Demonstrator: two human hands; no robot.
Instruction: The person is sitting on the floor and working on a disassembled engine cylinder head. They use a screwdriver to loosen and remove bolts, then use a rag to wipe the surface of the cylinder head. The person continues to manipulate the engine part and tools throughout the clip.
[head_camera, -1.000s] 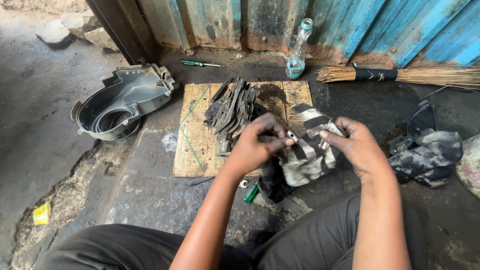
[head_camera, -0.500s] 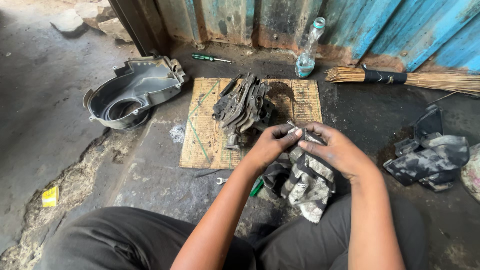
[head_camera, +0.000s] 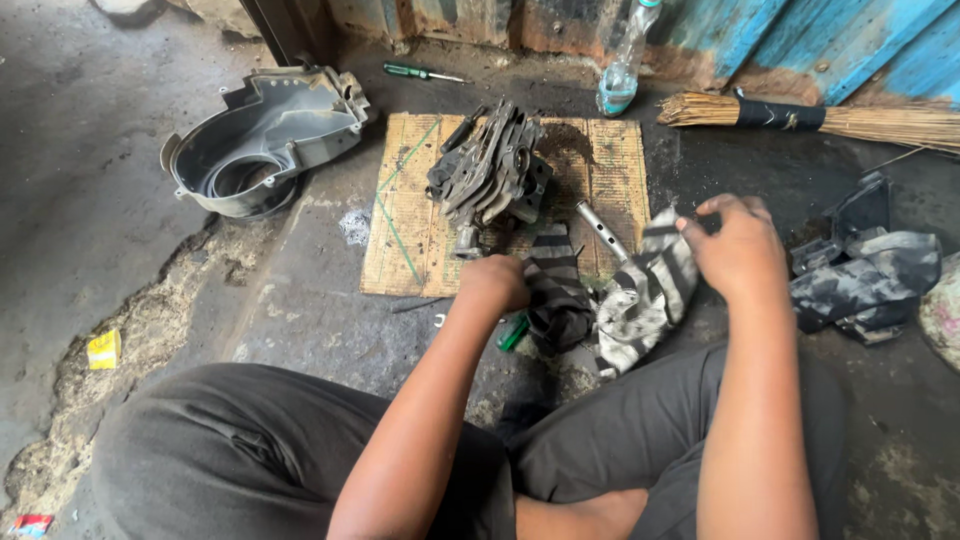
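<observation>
Head view: both hands grip a striped rag (head_camera: 640, 290) at the wooden board's (head_camera: 400, 240) near edge, left hand (head_camera: 495, 283) clenching its dark end, right hand (head_camera: 738, 245) pinching the pale end; a metal tube (head_camera: 602, 230) pokes out between them, slanting away leftward.

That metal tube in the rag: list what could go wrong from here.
1. The metal tube sticks out of the striped rag, which both the left hand and right hand grip; it could slide out and drop onto the wooden board.
2. The rag looks dirty and might smear grime rather than clean.
3. The engine part stands close by; a pull on the cloth might knock it.
</observation>
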